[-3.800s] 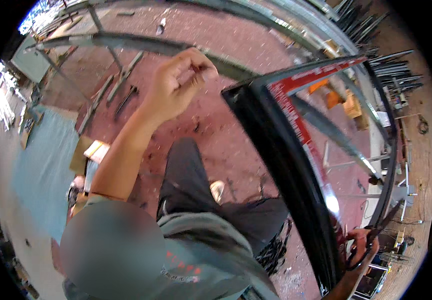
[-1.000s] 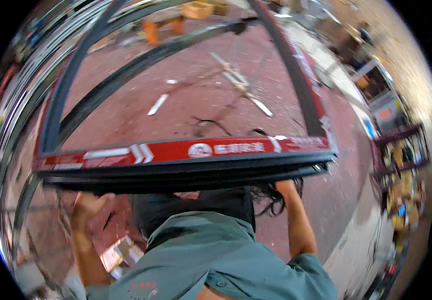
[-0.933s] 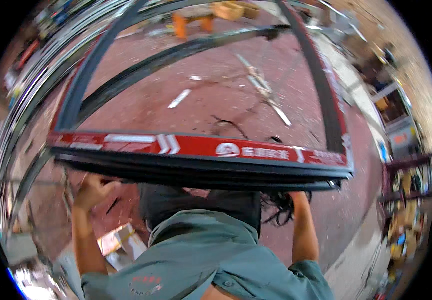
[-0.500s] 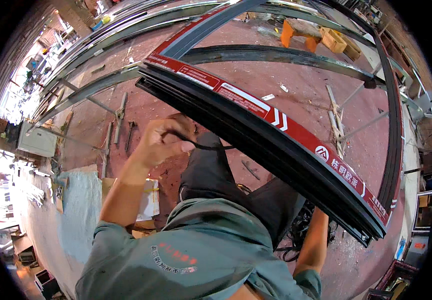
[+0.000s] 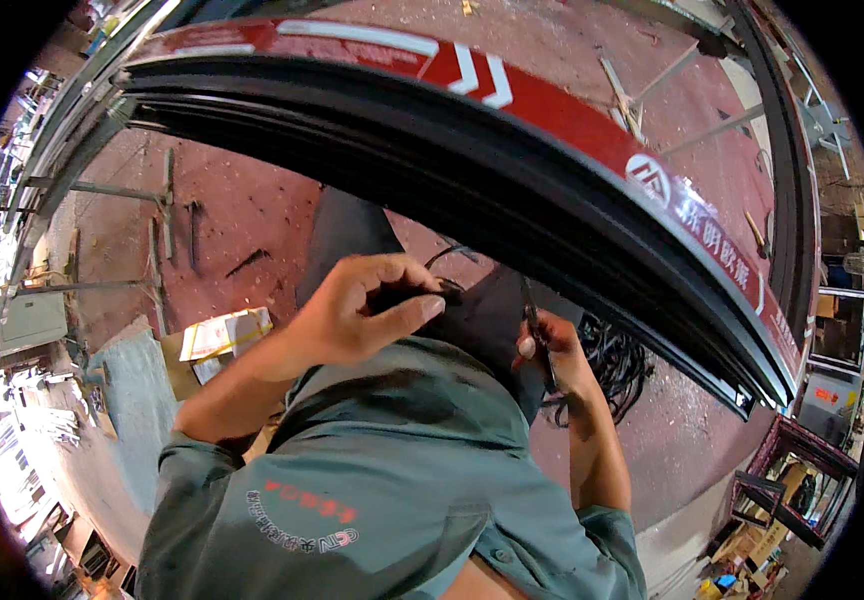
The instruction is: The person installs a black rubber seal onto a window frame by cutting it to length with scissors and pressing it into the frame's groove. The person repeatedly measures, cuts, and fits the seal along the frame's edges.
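Left hand (image 5: 362,312): is pinching a black strip (image 5: 451,293) on the near side of the window frame (image 5: 482,155), probably steadying its end.
Right hand (image 5: 560,350): is grasping a slim dark tool (image 5: 530,310) there too, apparently keeping it handy.

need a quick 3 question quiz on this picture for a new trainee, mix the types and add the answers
1. Multiple choice: which hand holds the dark slim tool?
a) left
b) right
c) neither

2. True or false: the strip along the near bar of the black frame is plain blue.

3. Fill in the colour: the left hand pinches a small ____ piece between thumb and fingers.

Key
1. b, the right hand.
2. False; it is red with white markings.
3. Black.
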A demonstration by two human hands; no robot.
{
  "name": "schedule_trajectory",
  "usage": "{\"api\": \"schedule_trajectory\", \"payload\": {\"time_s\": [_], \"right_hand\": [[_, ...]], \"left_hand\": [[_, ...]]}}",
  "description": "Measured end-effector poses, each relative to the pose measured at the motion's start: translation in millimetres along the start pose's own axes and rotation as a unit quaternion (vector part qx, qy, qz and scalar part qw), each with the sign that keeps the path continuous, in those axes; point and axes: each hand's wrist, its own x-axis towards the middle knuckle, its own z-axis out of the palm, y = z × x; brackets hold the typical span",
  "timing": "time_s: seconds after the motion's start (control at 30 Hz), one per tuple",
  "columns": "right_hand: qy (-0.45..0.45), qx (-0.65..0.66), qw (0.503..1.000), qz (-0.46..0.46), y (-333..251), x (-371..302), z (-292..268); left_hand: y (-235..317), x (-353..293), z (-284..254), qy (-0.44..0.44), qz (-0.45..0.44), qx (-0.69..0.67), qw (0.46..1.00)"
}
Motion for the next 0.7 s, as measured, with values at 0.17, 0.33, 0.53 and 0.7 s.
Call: {"api": "schedule_trajectory", "payload": {"time_s": [0.17, 0.33, 0.53, 0.7], "right_hand": [[-0.124, 0.019, 0.991, 0.042, -29.5, -35.3, -0.2], [-0.070, -0.086, 0.993, 0.049, -57.9, -49.5, 9.0], [-0.097, -0.180, 0.979, 0.018, -77.6, -53.2, 6.7], [-0.010, -0.156, 0.987, -0.030, -66.8, -62.1, 12.7]], "left_hand": [[0.1, 12.0, 10.2, -0.030, -0.047, -0.034, 0.998], [-6.2, 17.2, 15.6, -0.059, -0.045, -0.060, 0.995], [-2.2, 20.9, 17.2, -0.059, -0.077, -0.064, 0.993], [-3.3, 20.2, 16.9, -0.050, -0.075, -0.083, 0.993]]}}
